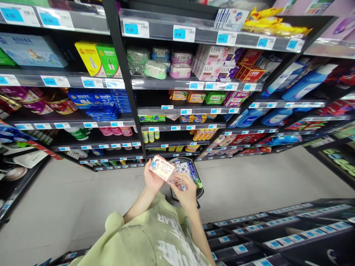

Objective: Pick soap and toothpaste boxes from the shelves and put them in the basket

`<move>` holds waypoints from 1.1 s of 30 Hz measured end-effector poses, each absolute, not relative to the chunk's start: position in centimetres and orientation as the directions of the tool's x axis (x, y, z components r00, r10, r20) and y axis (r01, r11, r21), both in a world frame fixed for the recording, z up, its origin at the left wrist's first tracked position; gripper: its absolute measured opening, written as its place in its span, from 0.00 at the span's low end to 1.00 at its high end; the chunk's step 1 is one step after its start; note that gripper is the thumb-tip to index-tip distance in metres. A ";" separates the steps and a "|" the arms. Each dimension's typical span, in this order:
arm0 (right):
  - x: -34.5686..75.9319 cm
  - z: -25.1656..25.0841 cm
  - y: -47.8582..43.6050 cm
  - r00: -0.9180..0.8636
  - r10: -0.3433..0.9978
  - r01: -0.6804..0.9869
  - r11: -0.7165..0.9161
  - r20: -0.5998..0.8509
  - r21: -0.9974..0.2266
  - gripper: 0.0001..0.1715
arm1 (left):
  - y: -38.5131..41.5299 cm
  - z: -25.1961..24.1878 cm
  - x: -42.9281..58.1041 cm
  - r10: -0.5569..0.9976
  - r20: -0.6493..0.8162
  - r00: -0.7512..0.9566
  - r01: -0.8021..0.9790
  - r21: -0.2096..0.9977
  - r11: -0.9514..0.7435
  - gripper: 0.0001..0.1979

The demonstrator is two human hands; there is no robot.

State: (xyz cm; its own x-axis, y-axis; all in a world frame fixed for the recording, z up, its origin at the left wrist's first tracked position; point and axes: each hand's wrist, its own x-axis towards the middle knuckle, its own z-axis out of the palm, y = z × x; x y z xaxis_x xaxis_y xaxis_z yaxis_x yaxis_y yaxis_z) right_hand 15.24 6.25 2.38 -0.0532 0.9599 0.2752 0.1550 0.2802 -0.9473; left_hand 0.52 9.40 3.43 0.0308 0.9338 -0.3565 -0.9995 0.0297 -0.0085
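Observation:
A small pale pink printed soap box (162, 168) is held in front of my body, over a shopping basket. My left hand (153, 180) is closed around the box's left end and underside. At the right end, the fingers of my right hand (185, 189) are bent and pinch the edge; their tips are partly hidden. Below and behind my right hand stands the black basket (200, 180) on the floor, with several blue-and-white packs (185, 168) and a green item inside.
Ahead, a dark shelf unit holds LUX boxes (212, 61), wrapped soaps (155, 69) and orange packs (196, 97). Blue bottles (249, 117) line the shelves at right. Another shelf (277, 236) with price tags stands close by at lower right. Grey floor (111, 192) lies between.

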 end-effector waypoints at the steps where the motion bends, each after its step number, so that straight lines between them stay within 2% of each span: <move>1: 15.2 2.3 6.2 -0.055 0.968 0.140 0.249 0.243 -0.958 0.11 | 9.4 3.4 0.4 0.936 -0.350 0.028 -1.000 0.001 0.031 0.14; 8: 15.1 1.8 6.2 -0.083 0.993 0.007 0.082 0.081 -0.997 0.08 | 9.3 3.4 0.2 0.934 -0.358 0.003 -0.999 0.041 0.019 0.13; 14: 14.8 1.7 6.0 -0.112 0.993 -0.020 0.022 0.024 -1.000 0.12 | 9.7 3.2 -0.2 0.928 -0.365 -0.072 -0.996 0.081 -0.045 0.13; 18: 14.5 1.4 6.1 -0.100 0.995 -0.109 -0.027 -0.016 -0.994 0.14 | 9.6 3.4 -0.2 0.933 -0.335 -0.129 -0.990 0.098 -0.102 0.13; 23: 14.2 1.5 6.0 -0.107 0.992 -0.198 -0.086 -0.066 -0.976 0.21 | 9.3 3.9 0.0 0.939 -0.280 -0.201 -0.974 0.161 -0.160 0.14; 29: 14.3 1.5 6.1 -0.150 0.984 -0.111 -0.117 -0.100 -0.987 0.20 | 8.9 4.4 0.0 0.949 -0.210 -0.237 -0.947 0.267 -0.177 0.15; 33: 14.5 1.2 6.4 -0.160 0.979 -0.086 -0.145 -0.130 -0.986 0.23 | 8.9 4.6 0.1 0.948 -0.199 -0.247 -0.938 0.296 -0.183 0.15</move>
State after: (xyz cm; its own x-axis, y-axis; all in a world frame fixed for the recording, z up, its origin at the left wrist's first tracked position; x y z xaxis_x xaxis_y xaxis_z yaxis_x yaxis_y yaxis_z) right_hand 14.52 6.41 1.16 -0.1599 0.9785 -0.1302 -0.0855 -0.1451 -0.9857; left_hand 0.13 8.93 4.60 -0.2475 0.9482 -0.1993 -0.9376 -0.1825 0.2959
